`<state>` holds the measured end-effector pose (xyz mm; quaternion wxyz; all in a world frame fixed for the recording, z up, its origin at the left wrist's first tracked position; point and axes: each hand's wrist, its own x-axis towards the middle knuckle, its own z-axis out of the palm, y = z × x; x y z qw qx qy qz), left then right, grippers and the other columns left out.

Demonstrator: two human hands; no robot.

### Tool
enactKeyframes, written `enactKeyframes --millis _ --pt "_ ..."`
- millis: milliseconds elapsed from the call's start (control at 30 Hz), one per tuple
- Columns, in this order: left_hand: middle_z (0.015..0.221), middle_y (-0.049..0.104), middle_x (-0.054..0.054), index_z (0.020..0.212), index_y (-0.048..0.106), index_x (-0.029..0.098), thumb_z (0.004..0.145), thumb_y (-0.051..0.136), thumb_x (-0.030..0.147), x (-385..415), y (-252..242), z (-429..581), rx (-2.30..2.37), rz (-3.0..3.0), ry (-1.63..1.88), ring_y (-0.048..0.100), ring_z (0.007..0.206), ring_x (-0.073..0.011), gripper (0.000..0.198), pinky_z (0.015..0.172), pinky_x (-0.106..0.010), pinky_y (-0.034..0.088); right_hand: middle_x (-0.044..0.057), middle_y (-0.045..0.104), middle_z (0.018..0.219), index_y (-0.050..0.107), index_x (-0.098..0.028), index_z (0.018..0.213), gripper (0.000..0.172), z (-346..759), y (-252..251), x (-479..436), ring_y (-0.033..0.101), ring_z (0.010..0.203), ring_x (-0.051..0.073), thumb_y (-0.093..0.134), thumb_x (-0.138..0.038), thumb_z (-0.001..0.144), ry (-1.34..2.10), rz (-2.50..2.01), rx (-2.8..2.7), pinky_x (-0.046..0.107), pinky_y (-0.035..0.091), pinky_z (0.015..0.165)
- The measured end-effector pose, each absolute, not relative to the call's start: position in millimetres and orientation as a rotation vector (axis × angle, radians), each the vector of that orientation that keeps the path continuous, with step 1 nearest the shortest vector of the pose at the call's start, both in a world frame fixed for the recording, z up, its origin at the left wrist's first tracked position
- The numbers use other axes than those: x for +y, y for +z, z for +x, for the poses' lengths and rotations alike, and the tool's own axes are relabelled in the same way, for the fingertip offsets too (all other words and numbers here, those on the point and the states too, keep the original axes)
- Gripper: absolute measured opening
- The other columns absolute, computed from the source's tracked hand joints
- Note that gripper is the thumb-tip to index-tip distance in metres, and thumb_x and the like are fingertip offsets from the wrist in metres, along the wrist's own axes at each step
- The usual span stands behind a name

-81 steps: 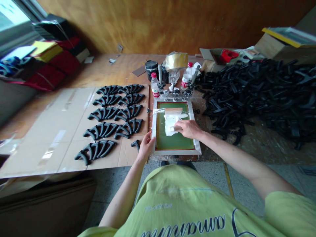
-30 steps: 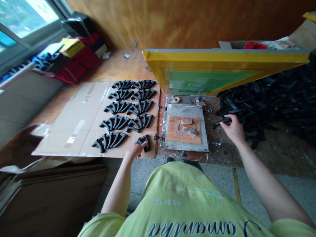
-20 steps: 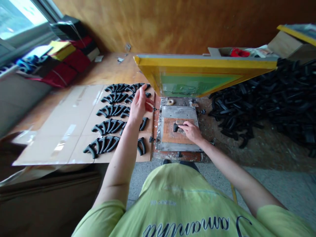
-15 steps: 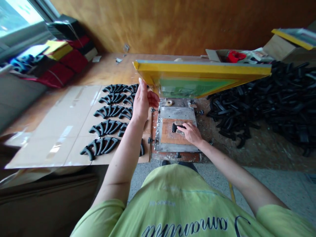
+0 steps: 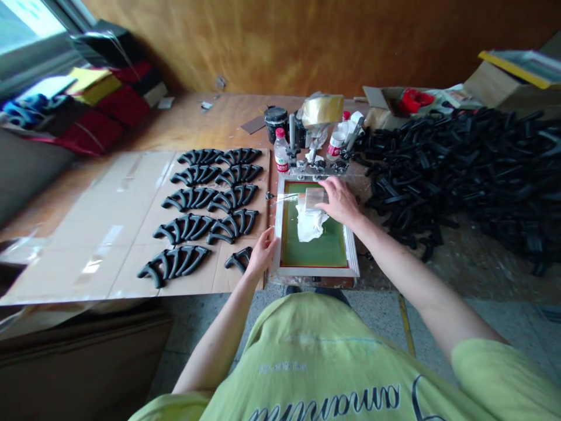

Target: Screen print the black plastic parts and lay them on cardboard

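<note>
While the left hand (image 5: pixel 264 250), its hold unclear, is perhaps steadying the frame (image 5: pixel 315 272) at lower centre, the right hand (image 5: pixel 340 202) is pinching a block (image 5: pixel 314 200).

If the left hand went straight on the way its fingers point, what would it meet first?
The left rail of the silver frame. The left hand lies right at that edge; contact is hard to tell. Past the rail lies the green mesh, if height allows.
</note>
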<state>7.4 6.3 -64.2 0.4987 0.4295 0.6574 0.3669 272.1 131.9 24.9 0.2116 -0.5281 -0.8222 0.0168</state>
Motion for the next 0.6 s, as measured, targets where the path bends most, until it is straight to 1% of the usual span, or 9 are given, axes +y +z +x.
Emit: enactKeyframes --millis 100,167,200,267,333,433,500,600 --pt "0.082 0.064 -0.001 0.144 0.049 0.024 0.086 0.060 0.052 11 -72 4 1.561 1.029 0.815 0.050 0.053 -0.0094 0.066 0.047 -0.020 0.037 0.011 0.068 0.108 0.064 -0.017 0.113 0.032 249 17 118 0.062 0.100 0.026 0.070 -0.024 0.082 0.203 -1.545 -2.485 0.036 0.050 0.085" --pt "0.081 0.064 -0.001 0.144 0.049 0.024 0.086 0.058 0.052 11 -73 3 1.548 1.028 0.798 0.050 0.054 -0.0099 0.065 0.048 -0.020 0.038 0.010 0.070 0.101 0.067 -0.017 0.105 0.018 250 9 98 0.064 0.091 0.024 0.061 -0.021 0.088 0.249 -1.539 -2.585 0.033 0.048 0.077" --pt "0.081 0.064 -0.001 0.144 0.049 0.023 0.087 0.057 0.053 11 -73 2 1.542 1.033 0.795 0.050 0.054 -0.0102 0.065 0.048 -0.020 0.038 0.009 0.070 0.101 0.068 -0.017 0.103 0.017 255 6 88 0.064 0.090 0.023 0.056 -0.018 0.090 0.250 -1.500 -2.635 0.032 0.047 0.075" --pt "0.082 0.065 -0.002 0.142 0.051 0.023 0.087 0.056 0.054 10 -72 3 1.538 1.046 0.795 0.052 0.056 -0.0108 0.063 0.048 -0.020 0.037 0.008 0.071 0.103 0.069 -0.019 0.102 0.025 267 4 70 0.064 0.090 0.021 0.049 -0.010 0.090 0.263 -1.367 -2.731 0.029 0.046 0.073" --pt "0.083 0.065 -0.002 0.139 0.053 0.023 0.088 0.055 0.055 9 -72 4 1.537 1.053 0.794 0.053 0.057 -0.0113 0.061 0.048 -0.020 0.037 0.005 0.071 0.103 0.070 -0.021 0.102 0.029 277 7 62 0.065 0.089 0.019 0.049 -0.007 0.087 0.322 -1.246 -2.797 0.027 0.044 0.071" --pt "0.085 0.066 -0.002 0.137 0.055 0.022 0.087 0.055 0.055 7 -70 6 1.533 1.048 0.809 0.054 0.059 -0.0116 0.060 0.048 -0.020 0.038 0.002 0.072 0.094 0.071 -0.024 0.093 0.018 280 16 69 0.064 0.083 0.018 0.058 -0.014 0.085 0.376 -1.217 -2.828 0.026 0.043 0.066" --pt "0.083 0.065 -0.002 0.136 0.055 0.021 0.087 0.055 0.055 7 -68 6 1.534 1.046 0.821 0.053 0.058 -0.0112 0.060 0.048 -0.020 0.037 0.002 0.072 0.092 0.070 -0.023 0.090 0.014 275 16 75 0.065 0.085 0.020 0.060 -0.015 0.084 0.322 -1.283 -2.760 0.027 0.043 0.067" --pt "0.080 0.064 -0.001 0.136 0.055 0.020 0.086 0.056 0.056 6 -65 6 1.516 1.027 0.836 0.052 0.056 -0.0109 0.062 0.047 -0.020 0.037 0.006 0.072 0.103 0.070 -0.020 0.101 0.028 269 3 68 0.065 0.095 0.021 0.052 -0.006 0.085 0.225 -1.282 -2.655 0.028 0.045 0.074"
